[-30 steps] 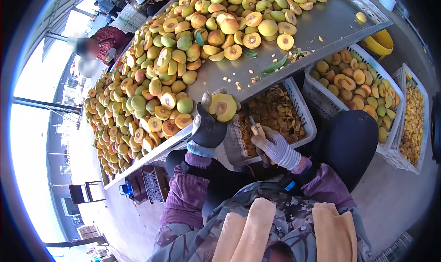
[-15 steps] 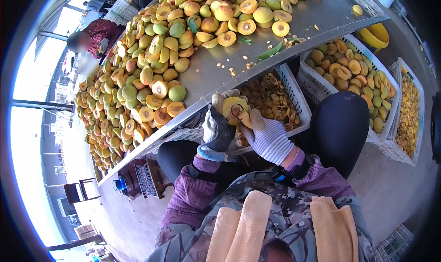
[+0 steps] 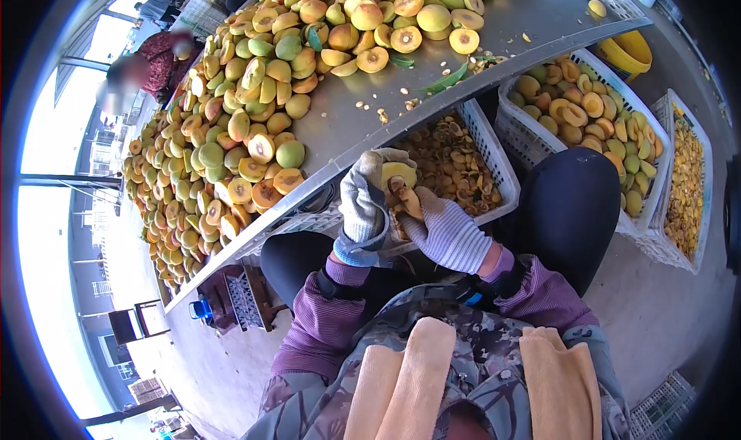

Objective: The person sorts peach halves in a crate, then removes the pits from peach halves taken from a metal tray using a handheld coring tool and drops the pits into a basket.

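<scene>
My left hand (image 3: 364, 201), in a grey-white glove, is closed around a halved yellow-green apricot (image 3: 400, 171), its cut side turned up. My right hand (image 3: 454, 230), in a striped white glove, is closed on a short tan tool (image 3: 409, 203) that looks wooden. Its tip meets the brown middle of the apricot half; its exact shape is hidden by fingers and fruit. Both hands are close together over a white crate (image 3: 505, 174) holding brown pits and scraps (image 3: 455, 158), just below the metal table's edge.
Many halved apricots (image 3: 255, 123) are heaped on the metal table (image 3: 340, 123), with loose kernels and leaves near its edge. To the right stand a crate of apricot halves (image 3: 579, 108), a crate of small yellow pieces (image 3: 685, 193) and a yellow bucket (image 3: 627, 54). Another person (image 3: 158, 62) sits at the far left.
My left hand has turned, showing more of the glove's back, and its fingers now wrap over the apricot half. My right hand has shifted slightly left. The camera view has moved a little.
</scene>
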Available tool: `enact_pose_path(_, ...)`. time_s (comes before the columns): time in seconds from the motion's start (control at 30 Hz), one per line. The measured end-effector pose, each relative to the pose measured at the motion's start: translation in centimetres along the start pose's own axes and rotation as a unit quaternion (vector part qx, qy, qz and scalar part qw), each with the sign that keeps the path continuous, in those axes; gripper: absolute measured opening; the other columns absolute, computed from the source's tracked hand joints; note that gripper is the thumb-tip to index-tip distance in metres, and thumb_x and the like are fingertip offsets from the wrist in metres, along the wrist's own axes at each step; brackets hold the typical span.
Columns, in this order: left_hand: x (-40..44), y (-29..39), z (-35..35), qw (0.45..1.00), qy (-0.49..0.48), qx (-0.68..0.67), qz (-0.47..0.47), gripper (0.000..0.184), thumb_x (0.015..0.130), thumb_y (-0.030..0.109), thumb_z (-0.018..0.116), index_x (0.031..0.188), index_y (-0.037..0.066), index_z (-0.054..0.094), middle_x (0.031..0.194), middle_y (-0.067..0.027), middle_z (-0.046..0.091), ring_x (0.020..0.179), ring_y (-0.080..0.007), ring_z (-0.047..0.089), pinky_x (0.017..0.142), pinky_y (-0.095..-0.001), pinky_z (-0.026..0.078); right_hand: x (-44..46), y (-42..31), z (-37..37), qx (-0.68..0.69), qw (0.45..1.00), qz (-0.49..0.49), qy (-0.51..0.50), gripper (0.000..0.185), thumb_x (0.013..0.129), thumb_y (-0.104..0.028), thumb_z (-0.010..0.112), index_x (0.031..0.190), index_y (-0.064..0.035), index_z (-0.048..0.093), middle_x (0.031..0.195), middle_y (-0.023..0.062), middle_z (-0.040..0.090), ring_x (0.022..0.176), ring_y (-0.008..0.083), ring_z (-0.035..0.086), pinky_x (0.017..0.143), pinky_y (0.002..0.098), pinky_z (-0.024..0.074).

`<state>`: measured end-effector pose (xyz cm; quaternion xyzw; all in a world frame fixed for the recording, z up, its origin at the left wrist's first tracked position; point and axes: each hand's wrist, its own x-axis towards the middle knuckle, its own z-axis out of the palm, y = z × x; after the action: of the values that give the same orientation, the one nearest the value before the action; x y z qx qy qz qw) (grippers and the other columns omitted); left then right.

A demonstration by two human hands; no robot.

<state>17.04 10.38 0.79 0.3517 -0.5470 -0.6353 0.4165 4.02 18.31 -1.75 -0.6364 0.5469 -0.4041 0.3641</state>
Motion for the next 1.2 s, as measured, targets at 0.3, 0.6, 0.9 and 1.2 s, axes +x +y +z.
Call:
enact_pose_path(0.3,0.2,0.7,1.2,0.988,0.024,0.149,0.021,0.068,0.097,0.058,0.039,0.100,-0.005,0.064,0.088,-0.0145,0.069,0.080,-0.0207,0.066,0.073,-0.0311,0.053,-0.2,-1.1,-1.0,0.077,0.995,0.045,-0.045,0.031,0.090,-0.022,0.058,0.108,0.0023,0.055,0.094,0.0256,0.063,0.089,0.0439,0.062,0.076,0.0461,0.0503)
enact_pose_path(0.6,1.0,2.4,1.2,0.975,-0.065,0.210,-0.037,0.066,0.092,0.061,0.049,0.093,-0.002,0.067,0.081,-0.0070,0.069,0.074,-0.0136,0.065,0.066,-0.0263,0.051,-0.8,0.1,0.4,0.143,0.990,0.007,-0.016,0.026,0.092,-0.021,0.055,0.106,0.0014,0.058,0.090,0.0232,0.064,0.090,0.0404,0.062,0.078,0.0434,0.0495)
enact_pose_path(0.9,1.3,1.5,0.6,0.988,-0.136,0.072,0.002,0.064,0.094,0.056,0.046,0.093,-0.005,0.064,0.078,-0.0141,0.067,0.070,-0.0207,0.064,0.066,-0.0302,0.052,-0.5,-1.0,-0.8,0.326,0.935,0.075,-0.123,0.025,0.094,-0.023,0.054,0.102,-0.0002,0.060,0.078,0.0149,0.064,0.072,0.0259,0.063,0.067,0.0364,0.0497)
enact_pose_path(1.2,1.5,1.2,0.7,0.989,-0.133,-0.019,-0.054,0.066,0.087,0.061,0.056,0.091,-0.005,0.066,0.077,-0.0138,0.066,0.072,-0.0215,0.065,0.065,-0.0315,0.052,-0.9,-1.2,-1.2,0.500,0.820,0.200,-0.193,0.028,0.096,-0.029,0.054,0.085,-0.0034,0.057,0.052,0.0039,0.053,0.039,0.0111,0.050,0.036,0.0244,0.0372)
